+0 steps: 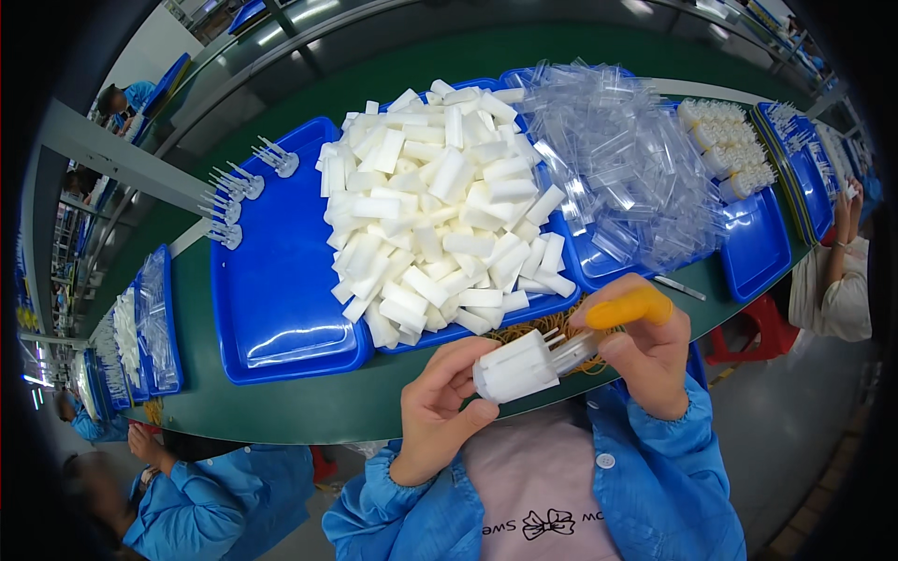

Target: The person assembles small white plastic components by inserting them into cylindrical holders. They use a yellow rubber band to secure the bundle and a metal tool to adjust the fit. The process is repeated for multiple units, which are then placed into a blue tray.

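My left hand is closed around a white foam block piece with clear plastic at its rounded left end. Thin white and clear prongs stick out of its right end, toward my other hand. There my right hand, wearing an orange finger cot on one finger, pinches around the prong ends. Its fingertips partly hide what they grip. Brown rubber bands lie in a heap just behind the held piece. Beyond them rises a large pile of white foam blocks.
A blue tray at left carries several pronged white pieces. Clear plastic sleeves fill another tray, beside bundled white prongs. A pen lies at right. Co-workers sit at left and right.
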Available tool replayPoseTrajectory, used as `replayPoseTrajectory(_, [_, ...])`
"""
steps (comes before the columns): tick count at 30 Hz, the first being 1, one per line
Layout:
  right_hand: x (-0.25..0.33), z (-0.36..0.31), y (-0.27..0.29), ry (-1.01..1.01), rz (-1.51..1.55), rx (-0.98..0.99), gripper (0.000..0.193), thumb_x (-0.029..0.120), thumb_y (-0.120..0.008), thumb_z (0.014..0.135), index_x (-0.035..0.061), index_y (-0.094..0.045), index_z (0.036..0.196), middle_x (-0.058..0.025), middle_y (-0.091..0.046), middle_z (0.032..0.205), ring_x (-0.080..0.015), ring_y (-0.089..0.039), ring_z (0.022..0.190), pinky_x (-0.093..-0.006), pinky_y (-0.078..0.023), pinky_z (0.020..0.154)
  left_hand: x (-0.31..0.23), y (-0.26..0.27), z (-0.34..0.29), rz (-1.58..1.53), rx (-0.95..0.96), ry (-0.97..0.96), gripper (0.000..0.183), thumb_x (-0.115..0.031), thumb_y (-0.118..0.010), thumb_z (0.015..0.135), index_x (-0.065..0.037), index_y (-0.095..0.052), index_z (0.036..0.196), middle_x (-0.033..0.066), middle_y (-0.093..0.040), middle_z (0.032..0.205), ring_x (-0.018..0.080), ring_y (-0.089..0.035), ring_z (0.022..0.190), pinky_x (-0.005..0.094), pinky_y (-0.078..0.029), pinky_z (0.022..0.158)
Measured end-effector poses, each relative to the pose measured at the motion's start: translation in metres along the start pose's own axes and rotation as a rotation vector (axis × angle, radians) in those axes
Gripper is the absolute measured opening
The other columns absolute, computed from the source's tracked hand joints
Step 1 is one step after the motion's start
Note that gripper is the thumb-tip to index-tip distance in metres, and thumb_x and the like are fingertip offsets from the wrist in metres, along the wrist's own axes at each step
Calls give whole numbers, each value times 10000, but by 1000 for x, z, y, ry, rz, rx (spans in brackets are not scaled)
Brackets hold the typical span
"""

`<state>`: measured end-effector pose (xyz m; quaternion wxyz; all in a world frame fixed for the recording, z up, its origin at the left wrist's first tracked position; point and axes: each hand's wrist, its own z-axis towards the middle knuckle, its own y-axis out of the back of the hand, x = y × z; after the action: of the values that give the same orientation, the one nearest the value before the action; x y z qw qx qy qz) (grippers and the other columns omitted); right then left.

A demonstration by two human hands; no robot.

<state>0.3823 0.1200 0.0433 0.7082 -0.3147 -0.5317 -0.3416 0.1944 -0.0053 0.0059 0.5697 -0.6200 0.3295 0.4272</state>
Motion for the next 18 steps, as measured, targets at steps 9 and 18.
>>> replayPoseTrajectory(9, [-6, -14, 3, 183, -325, -87, 194, 88, -716, 724, 14, -637, 885, -81, -612, 928, -269, -544, 999, -438, -357, 942, -2, -11, -7, -62, -136, 7, 424, 11, -747, 732, 53, -553, 1107, 150, -501, 1187, 223, -572, 1062, 343, -489, 929])
replayPoseTrajectory(18, [-12, -28, -14, 175, -229, -81, 222, 109, -736, 727, 4, -632, 892, -109, -606, 971, -286, -514, 1047, -450, -329, 960, 1, -19, -8, 37, -64, -106, 400, 31, -763, 704, 47, -556, 1046, 164, -524, 1121, 230, -592, 1026, 353, -515, 907])
